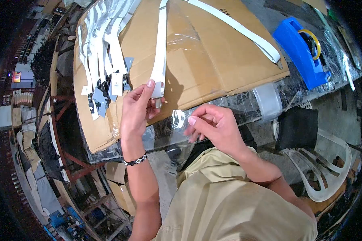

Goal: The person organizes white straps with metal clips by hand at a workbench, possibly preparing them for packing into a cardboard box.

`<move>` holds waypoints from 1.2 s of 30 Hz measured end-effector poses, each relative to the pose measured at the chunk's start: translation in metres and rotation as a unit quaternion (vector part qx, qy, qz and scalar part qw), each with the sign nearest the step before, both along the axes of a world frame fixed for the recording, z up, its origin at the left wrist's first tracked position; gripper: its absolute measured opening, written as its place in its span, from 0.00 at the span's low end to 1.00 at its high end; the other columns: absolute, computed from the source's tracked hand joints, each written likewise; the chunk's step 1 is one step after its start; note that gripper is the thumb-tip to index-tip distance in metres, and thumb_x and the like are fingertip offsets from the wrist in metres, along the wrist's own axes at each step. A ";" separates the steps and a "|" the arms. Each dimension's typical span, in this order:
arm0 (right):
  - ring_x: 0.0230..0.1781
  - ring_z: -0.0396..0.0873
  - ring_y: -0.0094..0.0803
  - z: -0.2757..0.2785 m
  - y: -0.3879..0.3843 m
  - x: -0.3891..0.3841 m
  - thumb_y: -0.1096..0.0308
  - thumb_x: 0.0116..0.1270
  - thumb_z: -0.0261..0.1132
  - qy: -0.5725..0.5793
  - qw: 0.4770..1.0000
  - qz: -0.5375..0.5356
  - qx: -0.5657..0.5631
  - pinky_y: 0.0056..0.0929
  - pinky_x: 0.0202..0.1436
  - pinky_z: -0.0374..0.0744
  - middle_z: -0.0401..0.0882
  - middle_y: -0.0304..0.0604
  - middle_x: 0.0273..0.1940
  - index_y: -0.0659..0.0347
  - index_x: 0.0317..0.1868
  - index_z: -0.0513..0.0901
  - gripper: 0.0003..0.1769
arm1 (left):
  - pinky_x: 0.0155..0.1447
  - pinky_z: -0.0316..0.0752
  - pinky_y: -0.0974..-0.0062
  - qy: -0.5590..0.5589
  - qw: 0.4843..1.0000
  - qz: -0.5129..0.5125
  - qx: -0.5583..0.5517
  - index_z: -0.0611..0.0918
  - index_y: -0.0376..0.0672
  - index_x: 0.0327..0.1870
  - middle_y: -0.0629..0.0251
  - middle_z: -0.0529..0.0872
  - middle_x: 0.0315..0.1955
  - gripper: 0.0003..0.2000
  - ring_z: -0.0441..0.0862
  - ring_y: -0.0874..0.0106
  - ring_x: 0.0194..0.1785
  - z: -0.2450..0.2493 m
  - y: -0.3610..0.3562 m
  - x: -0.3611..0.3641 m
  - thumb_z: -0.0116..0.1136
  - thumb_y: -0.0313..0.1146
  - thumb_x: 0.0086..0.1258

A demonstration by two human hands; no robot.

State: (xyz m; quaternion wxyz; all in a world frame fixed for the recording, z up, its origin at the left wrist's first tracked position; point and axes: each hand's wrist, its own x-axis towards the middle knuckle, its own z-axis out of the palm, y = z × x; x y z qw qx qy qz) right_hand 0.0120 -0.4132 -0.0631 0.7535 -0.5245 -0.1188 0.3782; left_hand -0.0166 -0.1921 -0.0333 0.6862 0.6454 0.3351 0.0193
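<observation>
My left hand [138, 105] is closed on the lower end of a white strap [160, 60], with thumb and fingers pinching it near a small metal-looking fitting [158, 103]. The strap runs up across a flat cardboard sheet [189, 72] and loops back to the right, where its other end lies near the sheet's edge. To the right, my right hand [213, 125] hovers by the table's front edge, fingers loosely bent and somewhat blurred. Nothing shows in it. Just left of its fingertips is a shiny, clear-looking patch [178, 119].
A bundle of white straps [102, 44] with tags [117, 83] lies on the cardboard at left. A blue tape dispenser [297, 52] stands at the right of the plastic-covered table [237, 110]. A white plastic chair [330, 176] is below right; a metal frame [66, 138] stands left.
</observation>
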 end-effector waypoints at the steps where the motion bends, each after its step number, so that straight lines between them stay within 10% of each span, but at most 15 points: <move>1: 0.29 0.83 0.24 0.001 0.001 0.001 0.70 0.74 0.63 0.003 1.000 0.007 -0.006 0.23 0.33 0.81 0.86 0.44 0.32 0.70 0.42 0.80 0.09 | 0.20 0.59 0.85 0.009 1.000 0.004 -0.003 0.86 0.34 0.47 0.63 0.87 0.28 0.15 0.68 0.84 0.18 0.000 0.000 -0.001 0.65 0.40 0.73; 10: 0.28 0.83 0.21 -0.001 0.009 0.002 0.73 0.73 0.64 -0.027 0.997 0.042 -0.053 0.20 0.31 0.78 0.88 0.44 0.32 0.68 0.42 0.80 0.05 | 0.41 0.73 0.81 -0.099 0.993 -0.058 -0.040 0.81 0.30 0.56 0.53 0.90 0.39 0.18 0.82 0.78 0.34 0.001 0.002 -0.010 0.68 0.28 0.68; 36: 0.30 0.83 0.22 0.003 0.018 -0.003 0.73 0.71 0.65 0.008 0.997 0.061 -0.042 0.23 0.33 0.82 0.87 0.44 0.32 0.69 0.41 0.81 0.06 | 0.45 0.82 0.80 -0.123 0.988 -0.089 -0.030 0.79 0.30 0.58 0.63 0.87 0.40 0.20 0.85 0.78 0.41 0.007 -0.014 -0.017 0.69 0.22 0.65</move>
